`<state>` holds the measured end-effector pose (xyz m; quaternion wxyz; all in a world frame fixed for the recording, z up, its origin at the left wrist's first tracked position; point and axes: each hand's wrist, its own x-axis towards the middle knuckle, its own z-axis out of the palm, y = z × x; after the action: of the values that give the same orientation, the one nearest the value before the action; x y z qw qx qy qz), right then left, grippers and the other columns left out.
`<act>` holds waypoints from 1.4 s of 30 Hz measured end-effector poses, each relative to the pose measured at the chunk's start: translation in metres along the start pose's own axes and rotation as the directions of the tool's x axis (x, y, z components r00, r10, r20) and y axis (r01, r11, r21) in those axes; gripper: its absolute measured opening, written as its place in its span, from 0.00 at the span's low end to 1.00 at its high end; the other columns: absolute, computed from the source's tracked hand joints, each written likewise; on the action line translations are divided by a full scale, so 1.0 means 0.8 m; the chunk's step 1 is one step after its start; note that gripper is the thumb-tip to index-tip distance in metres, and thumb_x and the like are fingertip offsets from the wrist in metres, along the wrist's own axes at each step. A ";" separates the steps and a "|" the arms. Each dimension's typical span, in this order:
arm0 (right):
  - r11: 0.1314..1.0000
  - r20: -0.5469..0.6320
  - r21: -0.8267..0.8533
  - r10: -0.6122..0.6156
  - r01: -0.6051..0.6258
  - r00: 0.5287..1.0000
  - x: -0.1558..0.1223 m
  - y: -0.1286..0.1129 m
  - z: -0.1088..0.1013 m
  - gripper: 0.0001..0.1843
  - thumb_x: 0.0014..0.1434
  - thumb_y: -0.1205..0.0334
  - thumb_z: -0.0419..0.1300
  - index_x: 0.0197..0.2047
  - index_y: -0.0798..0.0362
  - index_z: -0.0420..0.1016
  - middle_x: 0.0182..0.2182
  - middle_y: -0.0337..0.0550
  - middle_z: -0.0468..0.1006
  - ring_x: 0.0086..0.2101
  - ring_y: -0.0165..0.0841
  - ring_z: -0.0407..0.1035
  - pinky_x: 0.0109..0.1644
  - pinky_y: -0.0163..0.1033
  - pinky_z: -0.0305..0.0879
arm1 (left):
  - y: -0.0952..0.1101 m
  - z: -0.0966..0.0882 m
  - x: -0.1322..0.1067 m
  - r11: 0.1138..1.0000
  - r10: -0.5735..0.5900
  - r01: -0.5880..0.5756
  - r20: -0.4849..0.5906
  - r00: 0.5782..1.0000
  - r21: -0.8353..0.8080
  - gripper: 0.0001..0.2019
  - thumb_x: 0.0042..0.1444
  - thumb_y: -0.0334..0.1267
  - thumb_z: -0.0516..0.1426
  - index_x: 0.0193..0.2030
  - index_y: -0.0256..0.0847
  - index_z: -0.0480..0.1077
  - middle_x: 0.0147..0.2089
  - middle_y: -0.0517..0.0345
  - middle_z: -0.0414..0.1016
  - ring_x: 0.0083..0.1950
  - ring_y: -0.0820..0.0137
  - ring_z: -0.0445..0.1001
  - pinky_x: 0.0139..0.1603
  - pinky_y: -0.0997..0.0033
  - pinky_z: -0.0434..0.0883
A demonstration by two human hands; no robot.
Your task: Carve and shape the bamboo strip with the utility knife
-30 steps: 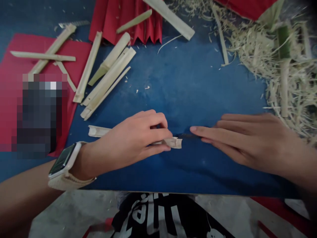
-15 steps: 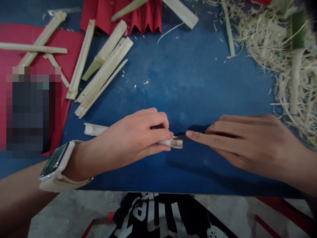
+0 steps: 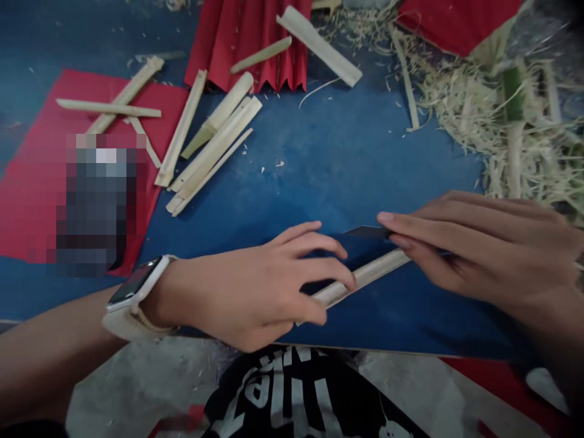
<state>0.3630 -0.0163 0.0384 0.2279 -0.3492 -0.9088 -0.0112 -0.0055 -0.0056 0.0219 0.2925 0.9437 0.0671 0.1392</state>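
Observation:
A pale split bamboo stick (image 3: pixel 365 277) lies slanted on the blue board (image 3: pixel 347 158), running from under my left hand up to my right hand. My left hand (image 3: pixel 255 286), a watch on its wrist, has curled fingers closed loosely on the stick's near end. My right hand (image 3: pixel 479 249) holds a dark knife blade (image 3: pixel 367 232) with its fingers stretched along it; the tip points left, just above the stick. My right hand's lower fingers touch the stick's far end.
Several cut bamboo strips (image 3: pixel 210 146) lie at the upper left of the board, some on red paper (image 3: pixel 41 170). Folded red paper (image 3: pixel 250 36) stands at the back. A heap of bamboo shavings (image 3: pixel 502 115) fills the upper right. The board's front edge (image 3: pixel 387 351) is close to my body.
The bamboo stick has turned from lying level to slanting up to the right, its end now at my right hand. My left hand slid towards me; the knife lifted off the stick's end.

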 end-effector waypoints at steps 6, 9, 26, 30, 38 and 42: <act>0.984 -0.117 -0.154 -0.107 0.089 0.987 0.014 -0.010 0.011 0.20 0.83 0.74 0.73 0.68 0.41 0.86 0.42 0.33 0.95 0.33 0.33 0.87 0.34 0.39 0.75 | -0.003 0.004 0.000 0.984 -0.121 0.122 -0.010 0.993 0.129 0.28 0.77 0.47 0.77 0.75 0.40 0.79 0.71 0.39 0.91 0.76 0.39 0.83 0.83 0.32 0.78; 0.984 -0.101 -0.157 -0.100 0.083 0.990 0.008 -0.015 0.004 0.18 0.85 0.76 0.68 0.65 0.41 0.83 0.46 0.35 0.95 0.31 0.30 0.82 0.33 0.39 0.71 | -0.013 -0.001 -0.002 0.984 -0.140 0.141 -0.019 0.990 0.111 0.28 0.78 0.31 0.66 0.81 0.41 0.73 0.71 0.43 0.91 0.76 0.45 0.82 0.83 0.42 0.75; 0.962 0.147 -0.154 -0.204 0.226 0.968 0.011 -0.026 0.017 0.10 0.90 0.53 0.70 0.53 0.47 0.86 0.37 0.39 0.89 0.35 0.37 0.78 0.40 0.45 0.69 | -0.046 -0.014 0.003 0.956 -0.284 0.277 -0.074 0.956 -0.093 0.12 0.90 0.37 0.62 0.70 0.48 0.85 0.47 0.61 0.96 0.54 0.57 0.86 0.66 0.53 0.71; 0.972 0.101 -0.190 -0.122 0.140 0.987 0.012 -0.026 0.018 0.07 0.87 0.67 0.69 0.58 0.47 0.88 0.42 0.40 0.93 0.36 0.34 0.81 0.39 0.43 0.66 | -0.029 -0.014 0.007 0.948 -0.099 0.116 0.070 0.993 -0.296 0.15 0.87 0.28 0.62 0.70 0.50 0.82 0.60 0.65 1.00 0.61 0.61 0.90 0.74 0.55 0.71; 0.984 0.118 -0.022 -0.173 0.177 0.978 -0.015 -0.026 0.040 0.11 0.89 0.62 0.68 0.67 0.45 0.89 0.64 0.35 0.96 0.41 0.35 0.82 0.46 0.46 0.73 | -0.021 -0.007 0.009 0.977 0.004 0.035 -0.179 0.984 0.210 0.14 0.87 0.26 0.56 0.52 0.47 0.80 0.47 0.56 0.92 0.51 0.59 0.85 0.57 0.57 0.76; 0.968 0.113 0.025 -0.250 0.249 0.962 -0.017 -0.028 0.041 0.14 0.90 0.67 0.61 0.59 0.46 0.90 0.65 0.38 0.96 0.42 0.36 0.79 0.45 0.47 0.71 | -0.032 -0.012 0.006 0.981 0.029 0.024 -0.265 0.964 0.194 0.17 0.85 0.24 0.52 0.49 0.48 0.76 0.49 0.57 0.91 0.50 0.62 0.85 0.60 0.60 0.82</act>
<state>0.3442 -0.0357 0.0060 0.1738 -0.2310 -0.9572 -0.0148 -0.0053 0.0214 0.0160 0.1865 0.9406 0.1178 0.2581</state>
